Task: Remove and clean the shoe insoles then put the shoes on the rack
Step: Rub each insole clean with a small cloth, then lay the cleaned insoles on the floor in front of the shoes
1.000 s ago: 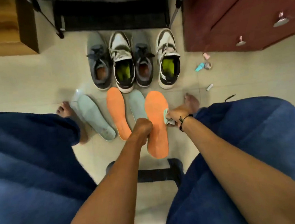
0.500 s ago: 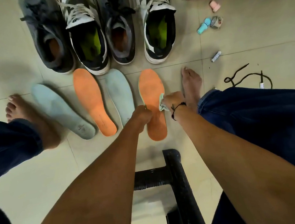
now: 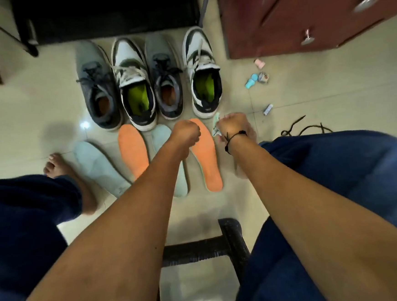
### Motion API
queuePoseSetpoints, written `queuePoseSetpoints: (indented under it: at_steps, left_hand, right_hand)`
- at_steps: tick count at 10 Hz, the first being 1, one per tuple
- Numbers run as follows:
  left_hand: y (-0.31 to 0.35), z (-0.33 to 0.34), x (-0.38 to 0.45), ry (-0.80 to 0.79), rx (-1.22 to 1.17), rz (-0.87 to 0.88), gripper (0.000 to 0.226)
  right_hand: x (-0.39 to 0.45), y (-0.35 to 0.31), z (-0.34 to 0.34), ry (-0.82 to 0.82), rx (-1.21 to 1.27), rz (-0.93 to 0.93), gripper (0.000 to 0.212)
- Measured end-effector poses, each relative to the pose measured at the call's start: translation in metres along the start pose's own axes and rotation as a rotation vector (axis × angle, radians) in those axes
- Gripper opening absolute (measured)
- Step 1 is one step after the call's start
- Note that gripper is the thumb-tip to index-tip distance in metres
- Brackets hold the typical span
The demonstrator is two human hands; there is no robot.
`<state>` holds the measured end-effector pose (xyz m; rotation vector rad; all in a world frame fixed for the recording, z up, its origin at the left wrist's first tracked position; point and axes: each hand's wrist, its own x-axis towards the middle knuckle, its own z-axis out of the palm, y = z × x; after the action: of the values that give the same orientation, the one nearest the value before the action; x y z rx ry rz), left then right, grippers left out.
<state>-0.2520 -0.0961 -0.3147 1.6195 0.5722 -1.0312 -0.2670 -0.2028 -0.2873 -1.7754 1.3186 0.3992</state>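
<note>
Left hand: left hand (image 3: 186,133) at frame centre, clenched on the flat orange foam insole (image 3: 205,154).
Right hand: right hand (image 3: 231,124) pinches a small pale cloth (image 3: 216,127) just right.
Advice: wipe heel to toe, steadying it.

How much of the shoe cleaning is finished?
Done: four insoles lie out on the floor. In hand: the left hand grips the right orange insole; the right hand holds a wipe beside it. Left: all four shoes, like the gray shoe, still stand on the floor, none racked.
</note>
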Motion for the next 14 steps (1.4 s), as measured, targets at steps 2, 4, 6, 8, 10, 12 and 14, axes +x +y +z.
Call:
queuePoseSetpoints:
  at_steps: [2, 4, 6, 8, 10, 12, 14]
  left_hand:
    - [0.111, -0.004, -0.066, -0.067, -0.044, 0.154, 0.03]
    - [0.241, 0.006, -0.121, -0.028, -0.03, 0.392, 0.021]
    - [0.359, 0.026, -0.135, -0.02, 0.004, 0.576, 0.019]
    - [0.434, 0.054, -0.088, -0.041, -0.052, 0.644, 0.021]
    - [0.471, 0.073, -0.024, -0.036, -0.066, 0.662, 0.029]
    - [0.476, 0.083, 0.011, -0.123, -0.116, 0.659, 0.033]
    - [0.456, 0.066, 0.003, -0.139, -0.27, 0.672, 0.038]
  right_hand:
    - [-0.029, -0.064, -0.053, 0.06, 0.292, -0.228, 0.034]
    - [-0.039, -0.148, -0.137, 0.065, 0.519, -0.388, 0.033]
    - [-0.023, -0.248, -0.203, 0.049, 0.758, -0.485, 0.029]
    - [0.051, -0.34, -0.221, 0.134, 0.561, -0.648, 0.041]
    - [0.099, -0.382, -0.217, 0.224, 0.016, -0.805, 0.05]
    - [0.12, -0.385, -0.207, 0.18, 0.1, -0.85, 0.056]
    - [0.099, -0.372, -0.188, 0.256, 0.079, -0.978, 0.042]
